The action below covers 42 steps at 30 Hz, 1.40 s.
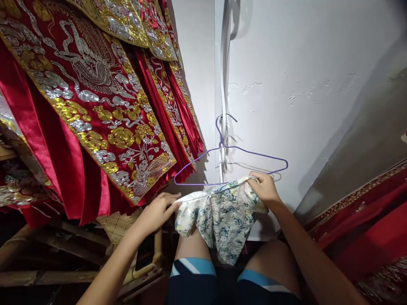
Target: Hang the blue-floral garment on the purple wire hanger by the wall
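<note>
A small printed garment [227, 220], white with a blue-green and yellowish pattern, hangs between my hands above my knees. My right hand [265, 188] grips its upper right edge, fingers bent over the cloth. At the upper left corner, my left hand [162, 209] holds the edge between thumb and fingers. Just beyond the garment, a purple wire hanger [248, 151] hangs by its hook near a white vertical strip [223, 84]. The garment's top edge covers part of the hanger's lower bar; whether the cloth is looped over the bar, I cannot tell.
Red costumes with gold and silver sequins [122, 137] hang at the left, close to the hanger's left end. A white wall panel [286, 84] with peeling marks stands ahead. Bamboo-like furniture [47, 277] is at lower left, red fabric [375, 228] at right.
</note>
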### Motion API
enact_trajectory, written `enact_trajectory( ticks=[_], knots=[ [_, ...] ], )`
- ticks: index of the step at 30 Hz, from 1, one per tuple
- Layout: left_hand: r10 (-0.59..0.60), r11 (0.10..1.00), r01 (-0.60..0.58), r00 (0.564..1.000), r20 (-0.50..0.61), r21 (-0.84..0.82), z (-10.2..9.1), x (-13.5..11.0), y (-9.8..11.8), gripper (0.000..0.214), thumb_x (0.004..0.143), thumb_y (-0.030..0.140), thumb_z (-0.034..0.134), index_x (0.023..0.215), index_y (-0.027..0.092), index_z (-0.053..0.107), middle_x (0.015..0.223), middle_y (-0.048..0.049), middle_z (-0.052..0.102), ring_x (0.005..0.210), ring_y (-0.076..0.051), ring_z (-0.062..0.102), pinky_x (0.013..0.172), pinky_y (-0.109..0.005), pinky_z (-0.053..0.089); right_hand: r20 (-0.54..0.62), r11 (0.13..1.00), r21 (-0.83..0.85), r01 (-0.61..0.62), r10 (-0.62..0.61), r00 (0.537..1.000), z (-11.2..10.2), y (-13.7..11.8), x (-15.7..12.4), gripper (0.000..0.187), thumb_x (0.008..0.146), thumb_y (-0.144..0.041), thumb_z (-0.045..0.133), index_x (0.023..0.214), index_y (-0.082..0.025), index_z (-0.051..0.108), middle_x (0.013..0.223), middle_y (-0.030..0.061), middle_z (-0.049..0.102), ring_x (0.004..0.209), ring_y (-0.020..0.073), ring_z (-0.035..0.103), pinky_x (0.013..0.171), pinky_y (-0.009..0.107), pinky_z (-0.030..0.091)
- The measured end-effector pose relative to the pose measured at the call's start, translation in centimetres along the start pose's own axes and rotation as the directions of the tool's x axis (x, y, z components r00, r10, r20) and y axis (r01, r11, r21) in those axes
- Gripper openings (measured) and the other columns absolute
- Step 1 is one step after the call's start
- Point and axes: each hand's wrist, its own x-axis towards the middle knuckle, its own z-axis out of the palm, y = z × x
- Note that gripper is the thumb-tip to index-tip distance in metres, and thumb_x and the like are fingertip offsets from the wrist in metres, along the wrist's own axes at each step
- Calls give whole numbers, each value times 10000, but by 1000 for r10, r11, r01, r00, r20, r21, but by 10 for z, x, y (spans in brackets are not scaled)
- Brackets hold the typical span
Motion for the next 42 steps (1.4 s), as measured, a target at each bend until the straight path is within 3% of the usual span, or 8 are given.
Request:
enact_trajectory(
  ticks=[4,8,15,24,31,35,37,42],
  knots=[
    [-54,998,44,962,-268,-44,-5,2,10,364,994,385,432,1073,216,744,1504,-84,533,1325,-307,552,1114,-486,422,-8,1000,-22,6,-6,1000,-23,-12,-11,319,787,-314,533,558,-220,331,561,-41,286,566,121,321,531,275,231],
    [-151,978,69,881,-448,-195,-12,16,29,422,986,381,473,1303,196,681,1407,-89,624,1327,-278,571,1146,-456,412,-9,999,37,-31,32,999,-27,-20,-17,316,794,-303,517,570,-224,307,572,-40,273,570,119,299,528,277,212],
    [-69,942,-129,830,-554,-311,-14,63,45,359,968,313,506,1209,179,736,1247,-80,719,1179,-244,644,1079,-386,457,-4,988,96,-117,118,993,-12,-27,-26,306,793,-265,500,586,-229,277,585,-42,241,564,112,272,521,280,196],
    [-124,987,64,884,-451,-145,-5,58,3,423,935,288,479,1272,182,711,989,-87,753,832,-229,682,858,-360,523,-35,997,8,-71,72,997,-26,-31,-27,308,771,-264,505,575,-229,270,573,-40,231,550,113,276,503,278,188],
    [-57,880,-234,811,-582,-413,-8,89,64,363,967,325,491,1186,163,730,1149,-93,747,1058,-238,683,933,-335,523,-46,986,63,-154,157,986,-10,-37,-36,334,754,-266,499,602,-241,203,581,-49,190,545,112,230,490,272,168],
    [-6,917,-251,768,-641,-309,-6,95,78,432,961,338,530,1359,178,583,874,-33,703,774,-171,652,710,-257,499,-22,979,120,-165,169,985,-17,-40,-42,68,733,-228,513,677,-223,476,576,-55,377,535,123,355,484,240,282],
    [-10,932,-233,748,-664,-277,-3,97,71,382,947,356,558,1272,162,609,755,-2,642,672,-148,599,644,-237,458,-139,969,199,-148,177,974,-26,-36,-44,376,686,-190,543,1054,-224,612,630,-63,496,532,132,433,491,230,346],
    [52,950,-246,736,-675,-195,2,99,62,258,951,382,569,1070,165,646,696,18,592,605,-122,530,612,-224,404,-346,990,120,-79,116,931,-60,-21,-25,1014,637,-155,626,1583,-209,265,729,-51,587,595,148,528,556,241,416]
  ],
)
